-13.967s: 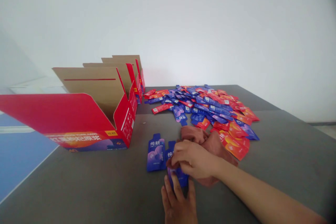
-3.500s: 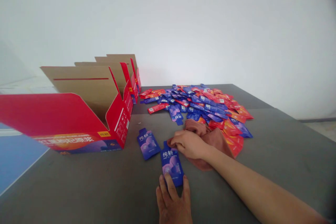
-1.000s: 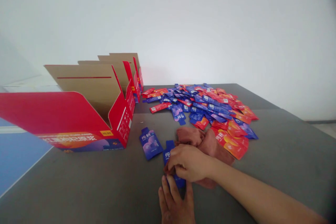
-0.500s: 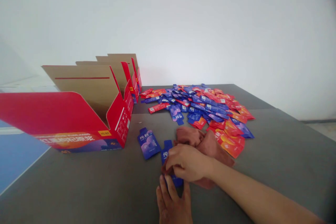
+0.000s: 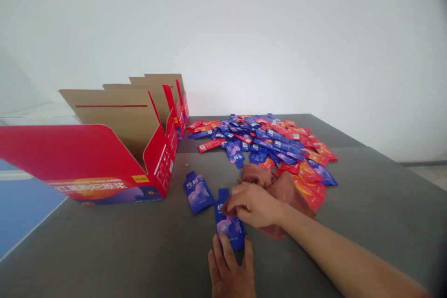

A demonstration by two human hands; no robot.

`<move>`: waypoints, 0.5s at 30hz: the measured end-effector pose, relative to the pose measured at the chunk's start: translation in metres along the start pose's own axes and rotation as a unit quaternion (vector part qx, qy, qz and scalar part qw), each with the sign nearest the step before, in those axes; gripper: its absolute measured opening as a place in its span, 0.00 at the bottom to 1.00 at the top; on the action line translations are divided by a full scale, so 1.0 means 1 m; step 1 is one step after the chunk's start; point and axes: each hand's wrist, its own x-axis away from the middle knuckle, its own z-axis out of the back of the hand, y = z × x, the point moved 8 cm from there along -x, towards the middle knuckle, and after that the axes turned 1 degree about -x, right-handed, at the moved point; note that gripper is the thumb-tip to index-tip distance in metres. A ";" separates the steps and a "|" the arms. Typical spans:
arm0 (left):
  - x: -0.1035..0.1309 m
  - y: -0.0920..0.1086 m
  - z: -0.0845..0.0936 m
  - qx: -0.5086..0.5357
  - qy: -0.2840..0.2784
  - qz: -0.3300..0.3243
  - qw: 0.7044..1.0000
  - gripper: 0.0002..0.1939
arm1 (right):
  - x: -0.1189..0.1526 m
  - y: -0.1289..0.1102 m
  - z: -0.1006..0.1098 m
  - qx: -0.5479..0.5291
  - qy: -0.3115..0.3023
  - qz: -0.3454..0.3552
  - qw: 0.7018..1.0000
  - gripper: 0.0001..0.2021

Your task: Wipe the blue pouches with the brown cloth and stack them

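Note:
A blue pouch (image 5: 228, 226) printed with purple fruit lies flat on the dark table in front of me. My left hand (image 5: 232, 267) rests at its near end, fingers spread, fingertips touching the pouch edge. Bunched in my right hand (image 5: 254, 205) is a reddish-brown cloth (image 5: 288, 191), a corner of it pressed on the upper part of the pouch. The rest of the cloth trails to the right, partly over orange-red pouches. Just left lies a second blue pouch (image 5: 198, 193), apart from both hands.
A large heap of blue and red pouches (image 5: 261, 137) spreads across the back of the table (image 5: 122, 251). On the left, several open red cartons (image 5: 159, 163) stand in a row with their brown flaps raised. A white wall (image 5: 279, 37) rises behind.
My right hand has slid the cloth up and slightly right along the pouch, uncovering more of its printed middle. My left hand stays at the near end.

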 end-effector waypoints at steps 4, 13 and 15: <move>0.000 0.001 0.001 -0.005 0.000 -0.009 1.000 0.26 | 0.002 -0.025 -0.013 -0.059 -0.059 0.062 0.995 0.14; -0.003 0.000 0.005 -0.011 -0.011 -0.010 1.000 0.25 | -0.010 0.025 0.003 0.067 0.013 -0.079 0.995 0.14; -0.003 -0.001 0.005 -0.009 -0.008 -0.004 1.000 0.25 | -0.007 0.019 0.006 0.067 0.030 -0.065 0.995 0.14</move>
